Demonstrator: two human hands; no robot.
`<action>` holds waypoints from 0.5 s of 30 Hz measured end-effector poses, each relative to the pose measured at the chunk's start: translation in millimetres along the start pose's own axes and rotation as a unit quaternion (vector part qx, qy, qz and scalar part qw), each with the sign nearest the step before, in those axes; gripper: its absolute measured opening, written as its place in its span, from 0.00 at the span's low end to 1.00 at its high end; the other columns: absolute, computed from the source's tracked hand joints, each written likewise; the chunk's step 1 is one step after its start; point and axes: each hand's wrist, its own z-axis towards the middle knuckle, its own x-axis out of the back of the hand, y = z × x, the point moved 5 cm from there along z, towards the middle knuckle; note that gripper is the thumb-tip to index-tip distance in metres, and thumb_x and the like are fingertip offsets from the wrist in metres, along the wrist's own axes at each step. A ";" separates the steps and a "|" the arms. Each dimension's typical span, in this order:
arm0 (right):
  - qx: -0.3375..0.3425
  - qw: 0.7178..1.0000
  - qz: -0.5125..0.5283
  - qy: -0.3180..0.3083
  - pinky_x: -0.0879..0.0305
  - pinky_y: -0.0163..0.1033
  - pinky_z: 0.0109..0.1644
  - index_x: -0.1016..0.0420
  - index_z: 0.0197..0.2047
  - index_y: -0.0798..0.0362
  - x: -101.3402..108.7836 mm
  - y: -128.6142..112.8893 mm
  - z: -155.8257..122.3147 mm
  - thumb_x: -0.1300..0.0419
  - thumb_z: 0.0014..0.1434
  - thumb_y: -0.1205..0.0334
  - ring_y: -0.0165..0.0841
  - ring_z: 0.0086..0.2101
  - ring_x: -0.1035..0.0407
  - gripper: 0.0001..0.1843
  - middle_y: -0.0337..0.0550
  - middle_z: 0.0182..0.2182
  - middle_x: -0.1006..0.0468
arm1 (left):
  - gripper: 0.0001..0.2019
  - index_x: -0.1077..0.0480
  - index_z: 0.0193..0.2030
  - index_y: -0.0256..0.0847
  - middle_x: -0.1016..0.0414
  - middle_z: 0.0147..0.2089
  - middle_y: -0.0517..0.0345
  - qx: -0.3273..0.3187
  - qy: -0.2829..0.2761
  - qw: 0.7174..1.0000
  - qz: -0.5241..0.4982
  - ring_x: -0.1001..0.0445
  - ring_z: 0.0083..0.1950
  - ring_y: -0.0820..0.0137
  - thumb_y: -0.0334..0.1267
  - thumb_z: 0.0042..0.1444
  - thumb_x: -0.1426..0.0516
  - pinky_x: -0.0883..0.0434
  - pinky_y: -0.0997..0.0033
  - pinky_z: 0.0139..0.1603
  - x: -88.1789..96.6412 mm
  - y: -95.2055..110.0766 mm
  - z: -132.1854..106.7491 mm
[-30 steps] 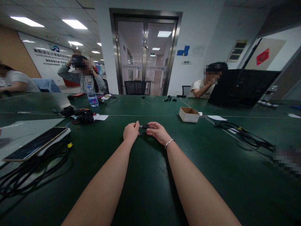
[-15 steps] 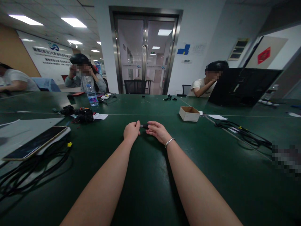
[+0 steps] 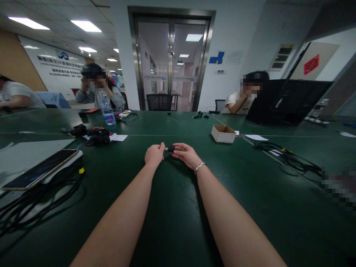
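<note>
A small black piece with a silvery end [image 3: 170,149] lies level between my two hands, above the green table. My right hand [image 3: 187,155], with a silver bracelet at its wrist, pinches the black part between thumb and fingers. The silvery end points left and runs into the closed fingers of my left hand [image 3: 154,155]. Its tip is hidden there, and I cannot make out whether the left fingers hold anything else. Both hands are low over the table, close together.
An open cardboard box [image 3: 223,134] stands right of my hands. On the left lie a phone [image 3: 41,168], a laptop [image 3: 36,150] and black cables [image 3: 58,193]. Farther off are a water bottle [image 3: 108,113], a black monitor [image 3: 289,102] and seated people. More cables [image 3: 289,159] lie right.
My right fingers have shifted slightly, and more of the black part shows between my hands. The whole view has moved a little; both hands keep their closed grip.
</note>
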 end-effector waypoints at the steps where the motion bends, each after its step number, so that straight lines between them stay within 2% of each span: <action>1: 0.002 1.000 -0.001 0.000 0.24 0.38 0.45 0.24 0.40 0.54 0.2 0.2 0.1 0.34 0.46 0.79 0.31 0.36 0.24 0.17 0.43 0.37 0.24 | 0.25 0.30 0.24 0.41 0.29 0.19 0.59 0.003 -0.003 1.000 0.003 0.33 0.20 0.70 0.52 0.62 0.57 0.41 0.70 0.26 -0.4 -0.4 0.6; 9: 0.013 1.000 0.000 0.014 0.25 0.39 0.46 0.23 0.38 0.54 2.1 2.4 2.4 0.33 0.41 0.81 0.31 0.36 0.25 0.19 0.41 0.37 0.24 | 0.26 0.31 0.21 0.41 0.28 0.20 0.58 0.022 -0.026 0.999 0.026 0.32 0.21 0.69 0.51 0.62 0.58 0.40 0.69 0.27 -1.2 0.9 0.2; 15: -0.004 1.000 -0.007 0.010 0.23 0.37 0.42 0.23 0.40 0.55 0.4 0.3 0.4 0.32 0.46 0.76 0.30 0.34 0.24 0.17 0.41 0.36 0.24 | 0.26 0.30 0.24 0.41 0.29 0.20 0.59 0.004 -0.009 1.000 0.014 0.32 0.21 0.69 0.52 0.62 0.58 0.41 0.70 0.27 0.8 1.6 -1.4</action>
